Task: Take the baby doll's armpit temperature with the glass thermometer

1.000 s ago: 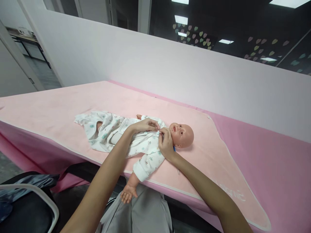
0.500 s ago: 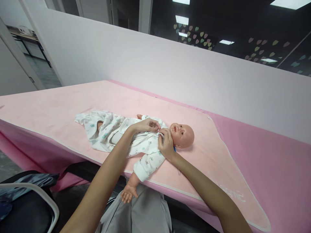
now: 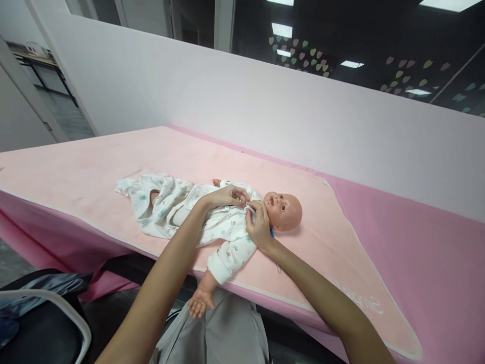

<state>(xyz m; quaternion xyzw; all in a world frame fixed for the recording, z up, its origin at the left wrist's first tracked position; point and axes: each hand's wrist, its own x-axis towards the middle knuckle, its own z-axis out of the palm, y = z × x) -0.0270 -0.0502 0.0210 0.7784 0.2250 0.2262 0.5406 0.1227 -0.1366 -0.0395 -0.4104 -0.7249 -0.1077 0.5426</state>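
A bald baby doll (image 3: 291, 212) lies on its back on the pink padded cover, its head to the right. It wears a white printed baby outfit (image 3: 231, 230); one doll arm (image 3: 202, 297) hangs over the near table edge. At the chest, just below the chin, my left hand (image 3: 229, 195) pinches the front edge of the outfit. Close against it, my right hand (image 3: 259, 225) also has its fingers closed on the cloth near the neck opening. Fingers hide the exact spot they grip. The outfit's lower part lies loosely over the legs, with a bit of leg showing.
A pale pink cover (image 3: 125, 151) lies over a darker pink cloth (image 3: 428, 253) on the table. Behind it stands a white wall (image 3: 246, 96) below dark glass with heart stickers. A black chair (image 3: 45, 318) with clothing on it is at lower left.
Both hands stay at the doll's neckline with almost no movement. The whole view has shifted very slightly.
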